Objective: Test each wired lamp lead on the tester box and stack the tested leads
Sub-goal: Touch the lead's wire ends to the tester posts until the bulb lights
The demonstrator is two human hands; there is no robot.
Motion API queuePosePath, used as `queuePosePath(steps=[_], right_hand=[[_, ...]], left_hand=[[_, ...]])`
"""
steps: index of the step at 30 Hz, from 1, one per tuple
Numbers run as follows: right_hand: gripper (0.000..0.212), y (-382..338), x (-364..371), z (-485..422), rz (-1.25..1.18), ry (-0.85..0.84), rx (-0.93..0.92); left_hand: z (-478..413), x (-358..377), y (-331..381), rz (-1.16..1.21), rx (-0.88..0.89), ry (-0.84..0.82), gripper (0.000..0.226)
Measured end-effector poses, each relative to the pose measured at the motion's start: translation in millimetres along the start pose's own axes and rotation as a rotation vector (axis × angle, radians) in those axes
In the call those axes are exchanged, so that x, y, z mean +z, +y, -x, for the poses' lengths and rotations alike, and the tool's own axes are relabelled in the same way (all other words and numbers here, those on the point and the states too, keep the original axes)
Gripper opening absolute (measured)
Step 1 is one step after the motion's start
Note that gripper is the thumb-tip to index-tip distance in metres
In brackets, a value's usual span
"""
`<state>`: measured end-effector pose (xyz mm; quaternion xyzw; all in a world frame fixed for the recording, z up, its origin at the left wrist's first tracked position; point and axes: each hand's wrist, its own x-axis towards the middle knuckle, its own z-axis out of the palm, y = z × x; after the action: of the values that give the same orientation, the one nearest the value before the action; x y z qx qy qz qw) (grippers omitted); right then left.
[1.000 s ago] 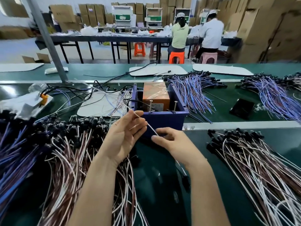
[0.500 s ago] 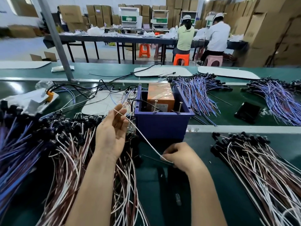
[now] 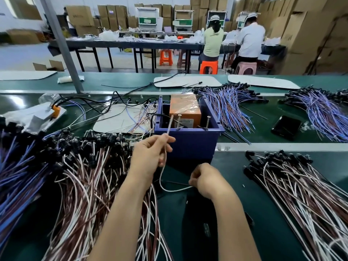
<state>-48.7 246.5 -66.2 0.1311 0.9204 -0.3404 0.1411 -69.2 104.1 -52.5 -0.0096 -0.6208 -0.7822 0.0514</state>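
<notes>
Green bench point(image 3: 235, 178) bears heaped wire leads point(image 3: 84, 176), a blue box point(image 3: 188, 144), a phone point(image 3: 286, 127).

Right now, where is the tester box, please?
In the head view the blue tester box sits mid-bench, just beyond the left hand, with a white mat to its left and a bundle of blue leads to its right.

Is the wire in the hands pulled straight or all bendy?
Bendy. The white wire droops in a curve between the left hand and the right hand, both pinching it.
</notes>
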Motion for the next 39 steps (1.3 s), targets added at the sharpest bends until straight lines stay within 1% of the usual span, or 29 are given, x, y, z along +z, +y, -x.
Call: queuePosePath(steps=[3, 5, 8, 11, 15, 22, 24, 26, 29, 33, 36, 39], right_hand=[[0.024, 3.1, -1.1, 1.5, -0.062, -0.012, 0.019], [0.027, 3.2, 0.5, 2.9, -0.059, -0.006, 0.034], [0.026, 1.7, 3.1, 2.3, -0.031, 0.015, 0.04], [0.017, -0.5, 6.9, -1.0, 0.015, 0.039, 0.052], [0.018, -5.1, 13.1, -3.7, 0.092, 0.089, 0.061], [0.022, -8.8, 15.3, -5.8, 0.213, 0.036, 0.014], [0.02, -7.4, 9.5, -4.7, 0.102, 0.064, -0.015], [0.007, -1.1, -0.3, -2.3, -0.15, 0.12, -0.064], [0.021, 9.3, -20.6, 4.0, -0.463, 0.151, -0.131], [0.023, 16.9, -42.6, 12.6, -0.748, 0.227, -0.231], [0.02, 16.6, -43.4, 12.1, -0.85, 0.362, -0.299], [0.019, 12.3, -33.5, 5.6, -0.808, 0.479, -0.298]], left_hand=[[3.1, 7.6, -3.9, -0.105, 0.0, -0.107, 0.02], [4.2, 9.0, -6.1, -0.131, -0.008, -0.123, 0.018], [4.2, 9.0, -8.0, -0.167, -0.008, -0.105, 0.018], [4.2, 8.7, -8.9, -0.205, -0.002, -0.105, 0.018], [4.0, 9.4, -10.2, -0.208, -0.022, -0.102, 0.019], [3.9, 7.6, -14.2, -0.219, -0.096, -0.097, 0.018], [3.7, 7.7, -14.3, -0.234, -0.116, -0.114, 0.018], [3.7, 7.9, -14.2, -0.242, -0.131, -0.122, 0.018], [3.5, 8.5, -14.3, -0.255, -0.141, -0.127, 0.017], [3.6, 8.1, -14.1, -0.265, -0.145, -0.128, 0.018], [4.2, 7.8, -13.5, -0.273, -0.138, -0.119, 0.018], [3.9, 7.8, -12.2, -0.271, -0.128, -0.114, 0.019]])
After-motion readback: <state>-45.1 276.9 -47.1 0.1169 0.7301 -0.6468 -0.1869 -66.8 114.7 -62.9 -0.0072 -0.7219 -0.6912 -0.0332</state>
